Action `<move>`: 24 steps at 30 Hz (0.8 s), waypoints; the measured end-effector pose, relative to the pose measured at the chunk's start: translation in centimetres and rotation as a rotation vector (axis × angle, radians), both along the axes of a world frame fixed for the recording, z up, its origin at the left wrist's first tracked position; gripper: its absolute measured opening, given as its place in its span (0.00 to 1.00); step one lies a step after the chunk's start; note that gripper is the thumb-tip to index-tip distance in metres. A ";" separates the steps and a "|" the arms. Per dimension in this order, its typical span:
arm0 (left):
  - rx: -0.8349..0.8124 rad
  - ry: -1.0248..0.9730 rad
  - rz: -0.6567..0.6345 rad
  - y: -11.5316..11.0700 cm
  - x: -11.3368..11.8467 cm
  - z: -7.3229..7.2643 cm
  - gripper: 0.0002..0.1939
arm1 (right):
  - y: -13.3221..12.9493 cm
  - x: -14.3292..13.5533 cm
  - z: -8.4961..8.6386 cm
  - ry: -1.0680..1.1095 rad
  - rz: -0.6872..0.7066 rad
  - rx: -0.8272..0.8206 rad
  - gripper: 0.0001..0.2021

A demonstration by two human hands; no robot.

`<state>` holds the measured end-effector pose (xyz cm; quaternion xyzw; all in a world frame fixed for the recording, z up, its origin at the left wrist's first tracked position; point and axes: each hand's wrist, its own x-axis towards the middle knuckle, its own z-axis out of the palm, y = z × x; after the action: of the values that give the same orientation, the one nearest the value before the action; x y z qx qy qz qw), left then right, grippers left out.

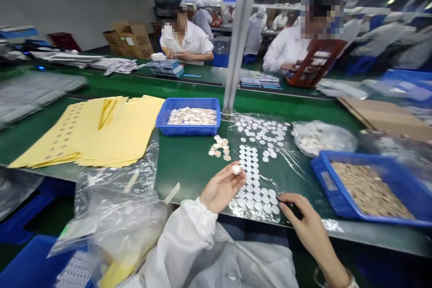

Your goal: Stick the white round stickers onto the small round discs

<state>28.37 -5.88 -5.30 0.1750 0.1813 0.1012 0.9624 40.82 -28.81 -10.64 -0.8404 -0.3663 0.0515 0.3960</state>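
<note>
My left hand [224, 185] is raised over the table, palm up, its fingers closed on a small round white disc [236, 169]. Beside it, flat white discs [249, 175] lie in close rows on a clear plastic sheet [293, 175]. At the right end of the lowest rows is my right hand [305, 218], thumb and index finger drawn together. Something dark shows between those fingers, too unclear to name. Behind the rows, more white discs [266, 131] are scattered loosely. A small pile of cream-coloured discs [220, 147] sits to the left of them.
A blue tray [189, 131] of pale discs stands behind, and a blue bin [324, 184] of tan pieces at right. Yellow sheets [124, 135] lie left. A metal post [239, 40] rises at the table's back. Two co-workers in white [189, 38] sit opposite.
</note>
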 end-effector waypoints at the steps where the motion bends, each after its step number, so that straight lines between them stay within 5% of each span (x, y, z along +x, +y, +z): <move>1: -0.017 0.012 0.010 -0.3 0.0 -0.3 0.09 | 0.0 0.0 0.3 -0.007 0.022 -0.004 0.12; 9: -0.102 0.085 0.009 -3.4 1.9 -0.7 0.09 | 2.2 0.6 1.8 -0.100 0.029 -0.058 0.10; 19: -0.086 0.093 -0.002 -3.3 3.6 -2.0 0.10 | 3.1 2.2 2.4 -0.082 0.053 -0.071 0.04; 24: -0.149 0.128 0.031 -3.8 3.9 -1.1 0.09 | 3.6 0.1 4.4 -0.019 0.038 0.146 0.04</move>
<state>32.29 -9.72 -6.38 0.1062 0.2523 0.0912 0.9575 40.93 -25.22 -6.27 -0.8028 -0.3886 0.0244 0.4516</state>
